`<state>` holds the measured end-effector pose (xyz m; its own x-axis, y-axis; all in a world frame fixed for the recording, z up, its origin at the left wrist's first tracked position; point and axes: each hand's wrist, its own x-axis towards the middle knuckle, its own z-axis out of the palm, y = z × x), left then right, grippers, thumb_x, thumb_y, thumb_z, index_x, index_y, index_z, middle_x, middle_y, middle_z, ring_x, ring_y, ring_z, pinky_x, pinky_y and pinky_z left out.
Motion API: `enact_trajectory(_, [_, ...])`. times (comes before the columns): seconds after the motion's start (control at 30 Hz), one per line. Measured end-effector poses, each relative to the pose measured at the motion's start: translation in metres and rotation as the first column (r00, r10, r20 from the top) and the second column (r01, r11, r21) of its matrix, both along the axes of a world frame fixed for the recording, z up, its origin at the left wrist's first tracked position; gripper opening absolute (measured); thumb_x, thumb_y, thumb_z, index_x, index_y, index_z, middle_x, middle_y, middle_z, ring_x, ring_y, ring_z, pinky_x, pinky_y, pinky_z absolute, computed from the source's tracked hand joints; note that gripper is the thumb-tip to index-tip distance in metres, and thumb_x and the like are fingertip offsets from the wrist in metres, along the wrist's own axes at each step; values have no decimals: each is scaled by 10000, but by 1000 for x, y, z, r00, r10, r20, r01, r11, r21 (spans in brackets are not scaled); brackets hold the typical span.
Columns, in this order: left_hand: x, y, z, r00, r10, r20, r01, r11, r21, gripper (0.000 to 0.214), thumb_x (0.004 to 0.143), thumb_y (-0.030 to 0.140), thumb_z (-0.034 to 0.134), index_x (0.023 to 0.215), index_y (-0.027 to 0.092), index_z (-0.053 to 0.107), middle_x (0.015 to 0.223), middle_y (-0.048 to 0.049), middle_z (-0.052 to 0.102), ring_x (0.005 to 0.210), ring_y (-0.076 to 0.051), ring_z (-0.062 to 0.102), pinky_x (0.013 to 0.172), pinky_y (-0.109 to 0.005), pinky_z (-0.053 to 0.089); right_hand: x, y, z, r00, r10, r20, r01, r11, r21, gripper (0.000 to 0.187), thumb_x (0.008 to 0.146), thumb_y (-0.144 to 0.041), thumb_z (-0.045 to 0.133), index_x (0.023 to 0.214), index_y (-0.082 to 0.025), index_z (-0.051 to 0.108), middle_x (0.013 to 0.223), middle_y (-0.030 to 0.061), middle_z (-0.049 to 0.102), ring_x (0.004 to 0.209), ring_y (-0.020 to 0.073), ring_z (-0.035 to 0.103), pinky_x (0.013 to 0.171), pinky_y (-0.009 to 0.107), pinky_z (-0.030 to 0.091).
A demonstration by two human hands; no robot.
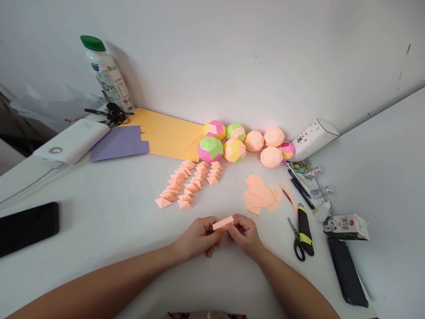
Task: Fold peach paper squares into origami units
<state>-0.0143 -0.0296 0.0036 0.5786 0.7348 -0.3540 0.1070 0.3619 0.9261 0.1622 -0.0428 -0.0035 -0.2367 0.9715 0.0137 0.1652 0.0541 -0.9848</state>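
Two-handed, gripping a narrow, flat-faced peach paper piece (223,223) at six o'clock, with left hand (196,238) and right hand (247,237) closed on opposite ends. Best square edges before pressing any crease.

Left hand (197,237): pinching the left end of a folded peach paper piece (223,223).
Right hand (247,235): holding the same piece at its right end.
Folded peach units (177,179): 3 slanting rows on the white table (109,230), ahead of the hands.
Paper balls (234,150): 8, in mixed colours, clustered near the wall (212,57).
Loose peach papers (257,192): an overlapping pile, right of the rows.
Scissors (297,243): just beside a black-and-yellow cutter (304,226), right of the right hand.
Yellow sheet (172,135): left of the balls, a purple sheet (119,144) at its left end.
Green-capped bottle (109,77): near the wall, with keys (114,114) just beside it.
Black phone (29,228): flat at the far left.
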Motion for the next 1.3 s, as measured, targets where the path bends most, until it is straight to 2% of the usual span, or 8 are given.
enact_trajectory(0.2, [1, -1, 0, 1000, -3, -7, 3, 1000, 3, 304, 829, 446, 496, 690, 175, 492, 498, 48, 547, 373, -87, 492, 411, -199, 366, 0, 1, 1, 999, 0, 32, 0, 1000, -2, 255, 835, -283, 550, 607, -176, 507, 564, -23, 497, 482, 93, 454, 461, 226, 367])
enact_trajectory(0.4, [0, -2, -3, 1000, -7, 20, 7, 1000, 18, 231, 819, 356, 503, 674, 179, 470, 504, 46, 548, 375, -85, 486, 414, -198, 363, -1, 0, 2, 998, 46, 51, -46, 999, -4, 232, 827, -309, 539, 641, -171, 525, 601, -10, 504, 504, 99, 451, 475, 233, 358])
enact_trajectory(0.5, [1, -3, -5, 999, -14, 32, 13, 999, 29, 187, 809, 322, 499, 692, 177, 480, 524, 40, 561, 374, -88, 492, 415, -202, 360, 0, 0, 1, 996, 72, 57, -74, 997, 24, 178, 792, -282, 552, 659, -164, 539, 620, -5, 497, 522, 103, 440, 488, 236, 348])
enact_trajectory(0.73, [3, -4, -4, 1000, -21, -15, 22, 996, 87, 103, 764, 242, 497, 686, 176, 491, 404, 66, 509, 347, -87, 448, 399, -192, 328, -1, -1, -2, 993, 97, 67, -103, 991, 85, 23, 685, -162, 537, 662, -164, 537, 636, -4, 511, 534, 103, 444, 494, 225, 349])
enact_trajectory(0.93, [4, -4, -6, 999, -44, 7, 43, 997, 66, 73, 741, 200, 505, 676, 172, 489, 425, 63, 512, 333, -79, 439, 380, -192, 317, -2, -3, -2, 989, 84, 119, -95, 991, 90, 55, 620, -118, 494, 630, -167, 516, 609, -13, 497, 518, 97, 422, 482, 219, 331])
enact_trajectory(1.07, [4, -3, -6, 998, -38, 42, 37, 999, 28, 64, 733, 198, 513, 684, 168, 485, 450, 52, 541, 324, -73, 439, 371, -189, 316, 1, -2, -1, 996, 80, 43, -81, 996, 34, 55, 618, -120, 480, 621, -174, 487, 587, -24, 472, 500, 90, 404, 461, 212, 299])
enact_trajectory(1.3, [2, -2, -8, 995, -16, 99, 16, 1000, 3, 83, 742, 234, 539, 717, 161, 511, 496, 49, 557, 311, -65, 451, 356, -179, 311, 6, 0, -3, 979, 62, -193, -83, 991, -103, 100, 683, -221, 547, 640, -183, 465, 530, -35, 504, 451, 92, 444, 462, 223, 345])
